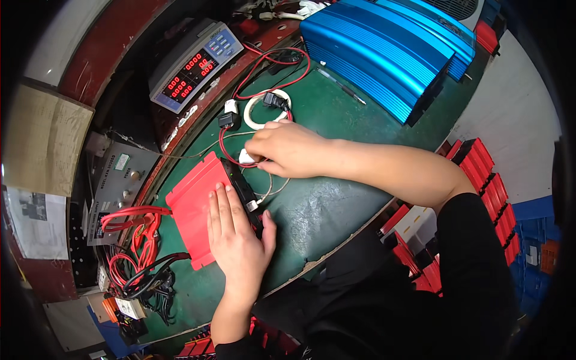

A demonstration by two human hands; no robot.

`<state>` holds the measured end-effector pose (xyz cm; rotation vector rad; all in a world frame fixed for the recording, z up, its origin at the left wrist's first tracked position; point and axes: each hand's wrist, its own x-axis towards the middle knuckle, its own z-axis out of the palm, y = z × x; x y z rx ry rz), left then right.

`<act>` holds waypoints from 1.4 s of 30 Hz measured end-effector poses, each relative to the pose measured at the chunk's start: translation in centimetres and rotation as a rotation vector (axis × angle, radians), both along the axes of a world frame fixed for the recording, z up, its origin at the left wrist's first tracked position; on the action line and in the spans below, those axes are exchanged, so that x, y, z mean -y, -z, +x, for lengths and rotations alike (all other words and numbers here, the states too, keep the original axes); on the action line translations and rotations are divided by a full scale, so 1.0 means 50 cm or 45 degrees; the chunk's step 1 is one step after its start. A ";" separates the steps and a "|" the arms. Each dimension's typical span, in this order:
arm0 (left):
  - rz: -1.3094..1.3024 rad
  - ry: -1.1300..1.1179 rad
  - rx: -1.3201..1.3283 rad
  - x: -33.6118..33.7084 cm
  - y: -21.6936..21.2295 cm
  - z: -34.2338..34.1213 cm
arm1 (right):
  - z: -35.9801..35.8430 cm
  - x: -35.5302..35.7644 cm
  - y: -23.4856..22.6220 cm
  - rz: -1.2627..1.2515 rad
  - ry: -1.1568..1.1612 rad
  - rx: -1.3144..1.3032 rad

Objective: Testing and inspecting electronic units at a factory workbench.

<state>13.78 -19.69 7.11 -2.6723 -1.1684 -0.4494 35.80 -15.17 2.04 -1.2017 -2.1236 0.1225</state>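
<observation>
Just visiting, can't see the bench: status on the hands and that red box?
Left hand flat on red box. Right hand pinching white connector on its wires. White ring and loose red leads close behind.

1. Looking like an electronics assembly workshop: a green bench mat (336, 204) is covering the worktop.
2. A meter with red digits (195, 65) is glowing at 11 o'clock.
3. Blue finned metal housings (384, 54) are sitting at 1 o'clock, red parts bins (486, 180) stacking at 3.

green bench (336, 210), red case (195, 210), blue housings (384, 54)
</observation>
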 end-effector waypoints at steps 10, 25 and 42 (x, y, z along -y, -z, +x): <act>0.000 -0.016 -0.004 0.003 -0.005 -0.001 | -0.001 -0.011 -0.015 -0.206 -0.022 -0.223; -0.048 0.009 -0.014 -0.001 0.004 0.000 | 0.045 -0.017 -0.042 -0.069 -0.478 -0.280; -0.056 0.016 0.030 0.003 -0.005 -0.002 | 0.025 -0.002 -0.030 -0.283 -0.551 0.013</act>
